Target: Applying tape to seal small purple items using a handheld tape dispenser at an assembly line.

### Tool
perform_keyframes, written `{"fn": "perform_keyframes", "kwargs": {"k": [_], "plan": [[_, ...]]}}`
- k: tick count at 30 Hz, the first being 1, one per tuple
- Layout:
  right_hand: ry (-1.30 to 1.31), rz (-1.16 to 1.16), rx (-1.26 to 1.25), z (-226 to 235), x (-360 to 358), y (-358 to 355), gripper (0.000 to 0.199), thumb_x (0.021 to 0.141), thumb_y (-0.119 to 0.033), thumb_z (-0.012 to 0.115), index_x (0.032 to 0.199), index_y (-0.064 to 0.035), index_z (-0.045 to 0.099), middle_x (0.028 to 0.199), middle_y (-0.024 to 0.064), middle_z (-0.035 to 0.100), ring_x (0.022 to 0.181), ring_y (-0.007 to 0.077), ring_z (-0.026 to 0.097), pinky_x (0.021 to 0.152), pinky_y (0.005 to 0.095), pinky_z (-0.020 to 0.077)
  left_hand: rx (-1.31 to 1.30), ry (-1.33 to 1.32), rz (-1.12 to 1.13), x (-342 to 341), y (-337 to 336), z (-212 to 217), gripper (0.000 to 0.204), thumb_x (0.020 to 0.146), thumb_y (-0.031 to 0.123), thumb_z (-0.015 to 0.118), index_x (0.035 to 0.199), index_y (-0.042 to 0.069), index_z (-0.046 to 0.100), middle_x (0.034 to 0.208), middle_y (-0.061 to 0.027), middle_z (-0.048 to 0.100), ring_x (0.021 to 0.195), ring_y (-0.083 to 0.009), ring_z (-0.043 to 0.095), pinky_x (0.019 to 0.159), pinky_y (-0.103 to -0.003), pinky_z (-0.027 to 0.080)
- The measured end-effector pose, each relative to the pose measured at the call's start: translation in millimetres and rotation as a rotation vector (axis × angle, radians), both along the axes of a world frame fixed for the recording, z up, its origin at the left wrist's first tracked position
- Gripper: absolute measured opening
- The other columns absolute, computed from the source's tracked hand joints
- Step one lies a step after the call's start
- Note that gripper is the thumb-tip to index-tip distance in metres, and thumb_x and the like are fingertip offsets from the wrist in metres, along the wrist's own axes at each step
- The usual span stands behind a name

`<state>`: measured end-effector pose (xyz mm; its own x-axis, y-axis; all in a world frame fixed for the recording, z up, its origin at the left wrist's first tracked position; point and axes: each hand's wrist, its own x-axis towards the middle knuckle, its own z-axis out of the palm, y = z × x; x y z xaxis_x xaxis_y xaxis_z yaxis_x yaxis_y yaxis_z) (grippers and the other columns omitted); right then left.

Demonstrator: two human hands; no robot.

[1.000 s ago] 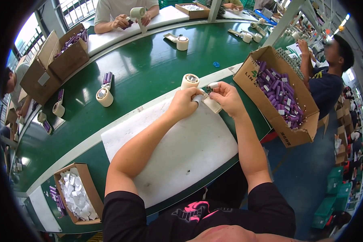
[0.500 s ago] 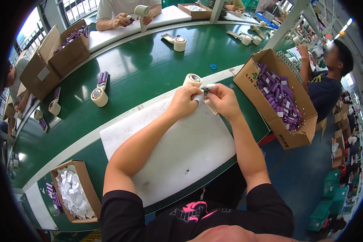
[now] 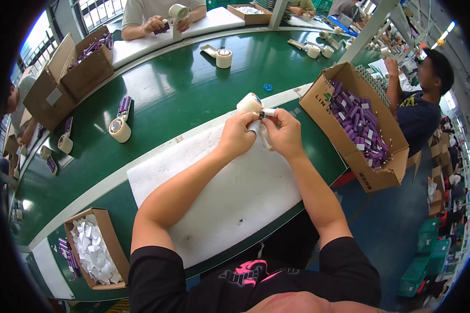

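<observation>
My left hand (image 3: 238, 135) and my right hand (image 3: 283, 133) meet above the far edge of a white foam mat (image 3: 219, 193). Together they pinch a small cylinder wrapped in white paper (image 3: 262, 122), its dark end showing between the fingertips. Just beyond the fingers stands a roll of pale tape (image 3: 249, 103) on the green table (image 3: 183, 88).
To my right an open cardboard box (image 3: 368, 167) holds several purple cylinders. A smaller box of white paper slips (image 3: 91, 250) sits at the near left. More tape rolls (image 3: 120, 129) and boxes (image 3: 68, 68) lie across the table. Other people work at the far side and at the right.
My hands have drawn closer together over the small wrapped cylinder and shifted slightly toward me. The tape roll has stayed in place.
</observation>
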<state>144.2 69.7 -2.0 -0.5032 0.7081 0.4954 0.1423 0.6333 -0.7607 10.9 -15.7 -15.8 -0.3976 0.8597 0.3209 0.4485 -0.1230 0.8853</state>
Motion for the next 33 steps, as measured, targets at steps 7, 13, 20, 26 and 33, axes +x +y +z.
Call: {"fn": "perform_keyframes", "kwargs": {"k": [7,13,20,26,33], "plan": [[0.031,0.007,0.132,-6,-3,2,0.009,0.083,0.000,0.072,0.089,-0.0010,0.065,0.077,0.0071,0.067,0.069,0.0133,0.065,0.065,0.0277,0.0510,-0.012,-0.052,-0.021,1,-1,-5,0.023,0.086,-0.003,0.063,0.109,-0.002,0.069,0.096,-0.0102,0.069,0.087,-0.0168,0.065,0.078,-0.030,0.051],[0.029,0.016,0.164,-7,-3,4,0.007,0.085,0.001,0.070,0.088,-0.0003,0.063,0.077,0.0053,0.066,0.070,0.0110,0.064,0.065,0.0267,0.0510,-0.006,-0.209,-0.071,3,-2,-6,0.020,0.090,-0.001,0.062,0.109,-0.004,0.069,0.098,-0.0108,0.070,0.089,-0.0153,0.065,0.080,-0.029,0.051],[0.265,0.150,-0.392,-3,1,17,0.015,0.091,0.000,0.063,0.106,0.0005,0.064,0.086,0.0027,0.066,0.074,0.0058,0.062,0.067,0.0233,0.0514,-0.280,-0.027,-0.018,10,-3,18,0.053,0.087,0.028,0.072,0.120,-0.003,0.044,0.080,-0.0120,0.064,0.080,-0.0234,0.066,0.073,-0.033,0.050],[0.180,0.316,-0.586,-5,4,22,0.020,0.092,-0.005,0.065,0.112,-0.0004,0.067,0.091,0.0040,0.065,0.078,0.0079,0.062,0.069,0.0255,0.0529,-0.456,0.206,-0.094,3,1,15,0.051,0.079,0.010,0.059,0.126,-0.003,0.044,0.084,-0.0171,0.067,0.084,-0.0304,0.067,0.073,-0.038,0.052],[-0.218,0.075,0.381,8,9,12,0.017,0.084,0.000,0.066,0.101,-0.0005,0.065,0.092,0.0126,0.061,0.080,0.0286,0.062,0.070,0.0366,0.0499,-0.457,-0.449,-0.175,-10,5,7,0.035,0.090,0.012,0.053,0.125,0.005,0.053,0.092,-0.0122,0.066,0.075,-0.0189,0.067,0.061,-0.033,0.053]]}}
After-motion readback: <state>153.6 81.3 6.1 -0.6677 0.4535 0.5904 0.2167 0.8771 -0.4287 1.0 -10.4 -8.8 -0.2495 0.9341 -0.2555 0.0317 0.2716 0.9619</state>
